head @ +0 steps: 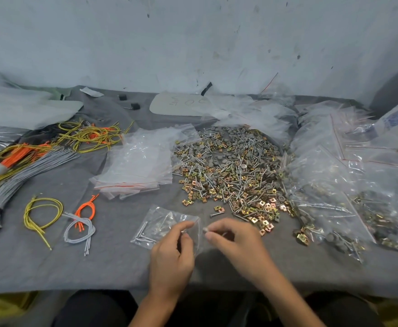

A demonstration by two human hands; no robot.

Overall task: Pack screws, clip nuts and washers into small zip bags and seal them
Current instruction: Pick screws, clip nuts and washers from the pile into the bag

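A small clear zip bag (162,224) lies on the grey cloth near the front edge, with several long screws inside. My left hand (173,253) pinches the bag's mouth at its right end. My right hand (237,241) is just right of it, its fingertips closed on a small grey washer-like piece at the bag's opening. Behind my hands spreads a big loose pile of screws, brass clip nuts and grey washers (231,168). A stack of empty zip bags (136,168) lies left of the pile.
Filled zip bags (349,185) heap up at the right. Bundles of grey, orange and yellow cords (28,161) lie at the left, with small loops (43,214) nearer the front. A white card (181,103) and plastic sheets sit by the wall.
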